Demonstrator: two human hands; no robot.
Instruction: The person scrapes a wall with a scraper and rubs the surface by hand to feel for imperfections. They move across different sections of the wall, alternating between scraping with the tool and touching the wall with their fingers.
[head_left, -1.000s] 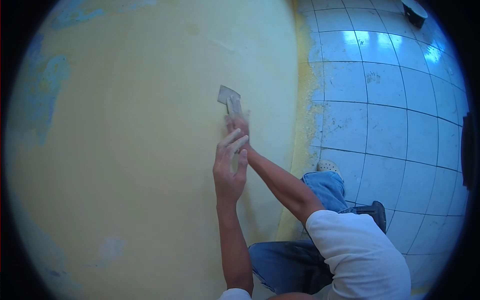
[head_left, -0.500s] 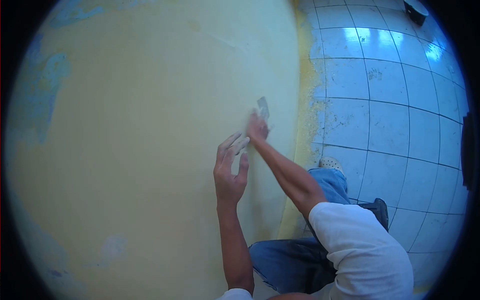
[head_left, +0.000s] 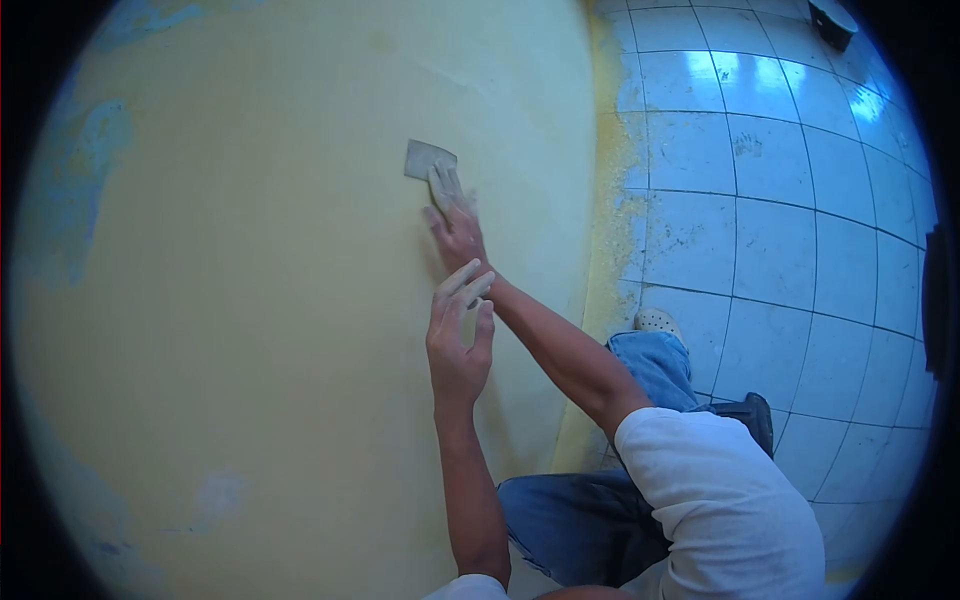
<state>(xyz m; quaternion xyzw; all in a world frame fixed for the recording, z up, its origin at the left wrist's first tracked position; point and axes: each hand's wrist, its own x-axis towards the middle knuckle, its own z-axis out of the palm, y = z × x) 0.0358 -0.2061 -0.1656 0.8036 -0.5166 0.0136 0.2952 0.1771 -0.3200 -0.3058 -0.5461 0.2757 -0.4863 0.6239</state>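
My right hand (head_left: 457, 222) lies stretched out against the yellow wall (head_left: 270, 330), its dusty fingers pressing a small grey piece of sandpaper (head_left: 424, 158) to the surface. Most of the sheet sticks out past the fingertips. Lower down, my left hand (head_left: 460, 325) is raised close to the wall, fingers apart and slightly bent, with nothing in it. Whitish dust coats its fingertips, which overlap the right wrist in this view.
Pale floor tiles (head_left: 780, 240) run along the wall at right, with yellow dust (head_left: 618, 200) along the joint. Bluish patches (head_left: 95, 170) mark the wall's left side. A dark object (head_left: 935, 300) is at the right edge. A light clog (head_left: 660, 322) is on the floor.
My right hand has swept the sandpaper left and up across the wall, away from the floor edge. My left hand has barely moved.
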